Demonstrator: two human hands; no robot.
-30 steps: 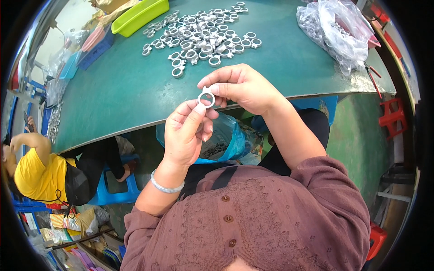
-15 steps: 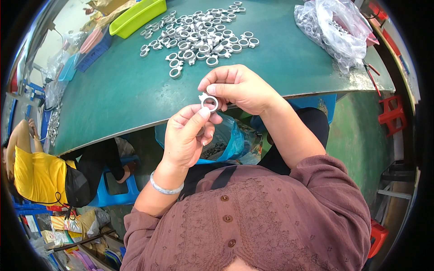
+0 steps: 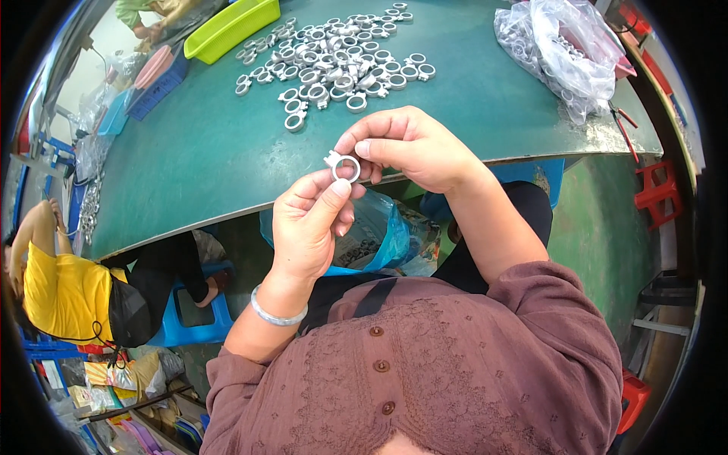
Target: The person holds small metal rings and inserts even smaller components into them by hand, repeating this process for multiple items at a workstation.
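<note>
A grey metal ring clamp with a small lug [image 3: 357,170] is upright above the table's near edge. My left hand [image 3: 303,227] pinches its lower rim between thumb and fingers. Close by on the right, my right hand [image 3: 413,152] has its fingers curled and the thumb against them, beside the ring. Whether something small is between those fingertips is hidden. Beyond both hands, a loose pile of similar ring clamps [image 3: 343,81] lies on the green table [image 3: 197,144].
A lime-green tray [image 3: 231,30] and a blue basket [image 3: 158,91] stand far left; a clear plastic bag of metal parts [image 3: 557,57] lies far right, near red-handled pliers [image 3: 625,125]. Below the edge hangs a blue bag [image 3: 390,235]. Someone in yellow [image 3: 72,296] sits at left.
The ring clamp has shifted slightly left and away from me, its lug now pointing more to the left. At the far left, another person's hands and green sleeve have come into view.
</note>
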